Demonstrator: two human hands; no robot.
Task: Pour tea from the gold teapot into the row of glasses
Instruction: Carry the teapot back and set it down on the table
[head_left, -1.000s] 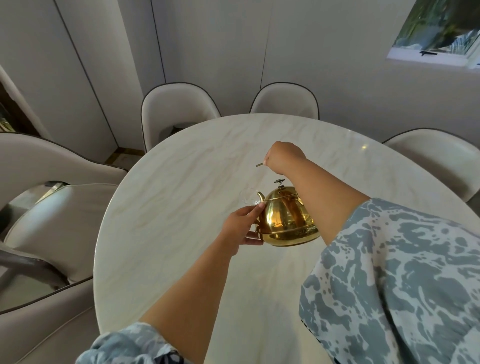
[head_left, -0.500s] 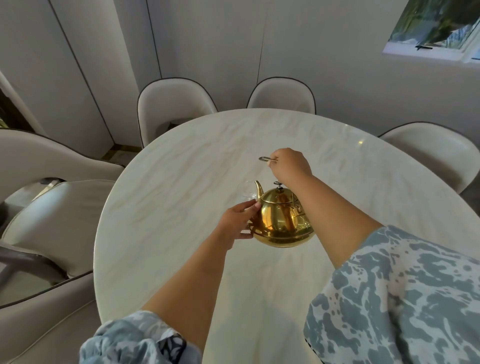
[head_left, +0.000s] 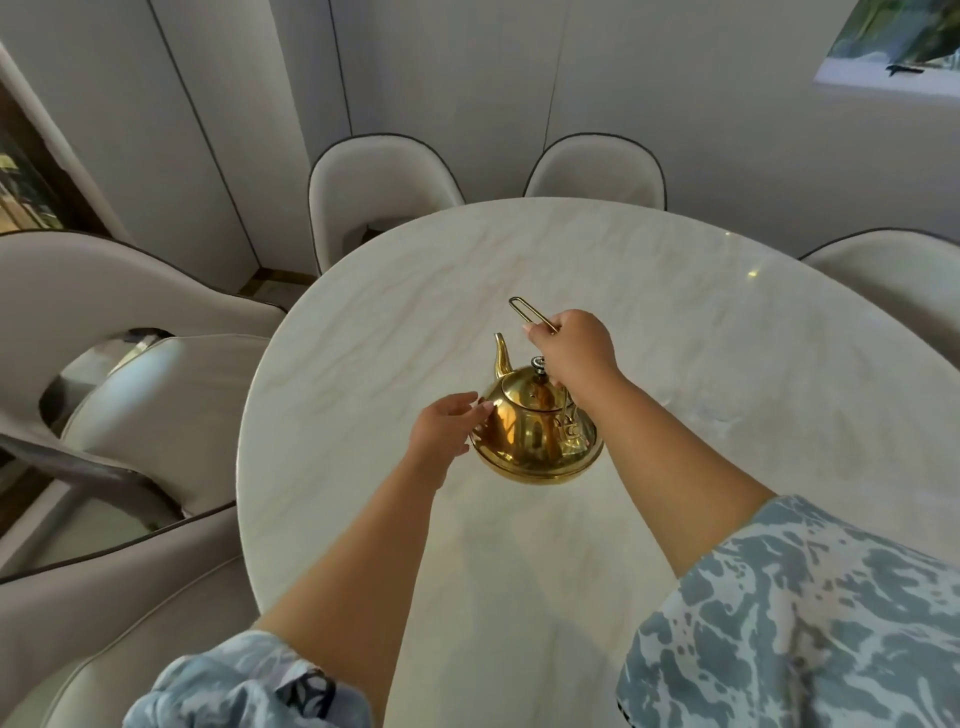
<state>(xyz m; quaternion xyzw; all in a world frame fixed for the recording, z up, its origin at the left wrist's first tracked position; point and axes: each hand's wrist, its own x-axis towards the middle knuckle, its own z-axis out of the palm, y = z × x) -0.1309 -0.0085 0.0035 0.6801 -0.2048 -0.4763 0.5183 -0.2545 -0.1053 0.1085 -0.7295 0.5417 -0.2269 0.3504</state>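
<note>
The gold teapot (head_left: 535, 431) stands upright over the middle of the marble table (head_left: 727, 322), its spout pointing away from me. My right hand (head_left: 571, 348) is closed around the thin wire handle (head_left: 524, 309) above the lid. My left hand (head_left: 447, 426) has its fingers extended, with the fingertips against the pot's left side. Whether the pot rests on the table or hangs just above it, I cannot tell. Faint glassy glints (head_left: 719, 415) show on the tabletop to the right of the pot; no glass is clearly visible.
Pale upholstered chairs ring the table: two at the far end (head_left: 379, 192) (head_left: 595, 171), one at the right (head_left: 893, 270), and several on the left (head_left: 104, 291). The table's left edge curves close to my left forearm.
The teapot has tipped back from a spout-down tilt to upright and sits a little nearer to me. My right hand has drawn back along the handle, baring its looped end.
</note>
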